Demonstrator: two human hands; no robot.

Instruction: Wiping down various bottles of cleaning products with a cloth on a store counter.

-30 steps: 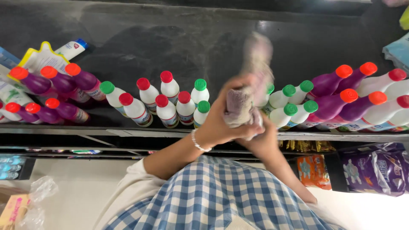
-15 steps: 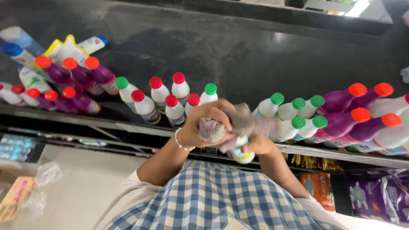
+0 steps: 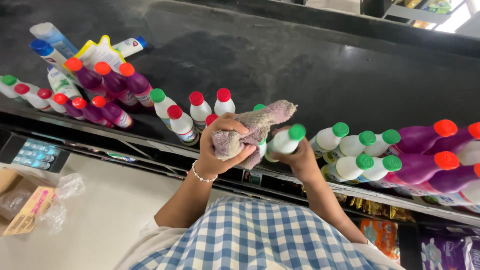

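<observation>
My left hand point(image 3: 220, 147), with a bead bracelet at the wrist, is closed around a crumpled grey-pink cloth point(image 3: 257, 124). My right hand point(image 3: 301, 159) grips a white bottle with a green cap point(image 3: 284, 142), held tilted just over the front edge of the dark shelf point(image 3: 280, 70). The cloth lies against the bottle's body. Another green-capped bottle point(image 3: 259, 107) is mostly hidden behind the cloth.
White bottles with red caps point(image 3: 199, 107) and green caps point(image 3: 350, 147) stand in rows on the shelf. Purple bottles with orange caps stand left point(image 3: 112, 82) and right point(image 3: 425, 137). A cardboard box with plastic wrap point(image 3: 30, 207) lies on the floor at lower left. Snack packs point(image 3: 382, 235) fill the shelf below.
Both hands came down from a raised position to the shelf's front edge with cloth and bottle. The cloth now wraps lower around the bottle. The view shifted right.
</observation>
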